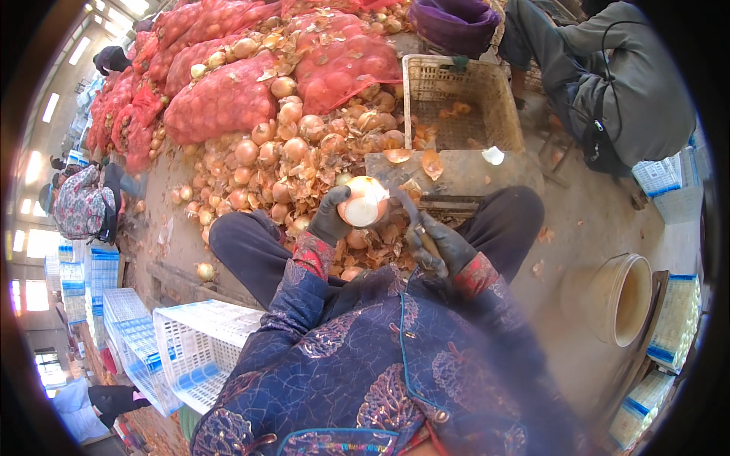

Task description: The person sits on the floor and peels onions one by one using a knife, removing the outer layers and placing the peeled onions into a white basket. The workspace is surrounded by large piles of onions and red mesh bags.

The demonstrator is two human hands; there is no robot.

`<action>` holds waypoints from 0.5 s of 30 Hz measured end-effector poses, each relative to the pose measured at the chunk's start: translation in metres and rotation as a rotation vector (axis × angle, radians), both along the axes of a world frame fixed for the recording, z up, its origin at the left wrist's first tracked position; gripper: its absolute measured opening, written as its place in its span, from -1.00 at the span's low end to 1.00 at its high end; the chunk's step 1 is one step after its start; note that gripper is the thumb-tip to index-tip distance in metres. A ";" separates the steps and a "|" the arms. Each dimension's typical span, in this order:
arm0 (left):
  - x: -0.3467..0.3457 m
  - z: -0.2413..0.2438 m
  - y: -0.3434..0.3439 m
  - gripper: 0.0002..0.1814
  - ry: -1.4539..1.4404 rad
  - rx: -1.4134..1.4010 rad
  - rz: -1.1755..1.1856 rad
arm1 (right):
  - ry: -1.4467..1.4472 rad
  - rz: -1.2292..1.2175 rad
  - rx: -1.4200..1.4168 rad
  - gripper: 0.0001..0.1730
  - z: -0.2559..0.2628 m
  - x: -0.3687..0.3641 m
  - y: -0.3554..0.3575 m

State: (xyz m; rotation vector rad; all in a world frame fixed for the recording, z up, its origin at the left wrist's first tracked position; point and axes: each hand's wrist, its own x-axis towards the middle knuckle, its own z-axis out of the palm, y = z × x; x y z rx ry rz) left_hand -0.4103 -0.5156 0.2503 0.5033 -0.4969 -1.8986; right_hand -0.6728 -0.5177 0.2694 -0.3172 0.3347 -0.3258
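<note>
My gloved left hand (332, 216) grips a large onion (363, 206) above my lap; a pale cut face on it points toward me, and papery skin covers the rest. In my gloved right hand (443, 246) is a knife (406, 204), its handle in my fist and its blade angled up beside the onion's right side. Whether the blade touches the onion I cannot tell. Beyond my hands stands a worn wooden board (456, 171), bearing pieces of onion skin (432, 164) and a white onion piece (493, 155).
Loose onions (268, 151) and skins heap up ahead, below red mesh sacks (228, 102). A dirty plastic crate (462, 108) stands behind the board, with a person (621, 85) sitting right of it. A white crate (205, 342) is at my left, a bucket (630, 299) at my right.
</note>
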 end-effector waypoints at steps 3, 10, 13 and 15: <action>0.004 0.004 0.002 -0.26 -0.153 0.102 0.075 | 0.171 -0.280 -0.104 -0.46 -0.001 0.001 -0.005; -0.011 0.010 -0.003 -0.51 -0.570 -0.175 -0.051 | 0.761 -0.710 -1.213 -0.71 0.011 0.052 -0.014; -0.014 0.019 0.010 -0.50 -0.594 -0.144 -0.014 | 0.963 -0.710 -1.494 -0.76 0.016 0.060 -0.006; -0.010 0.016 0.012 -0.49 -0.624 -0.097 -0.078 | 1.053 -0.688 -1.564 -0.80 0.014 0.061 -0.005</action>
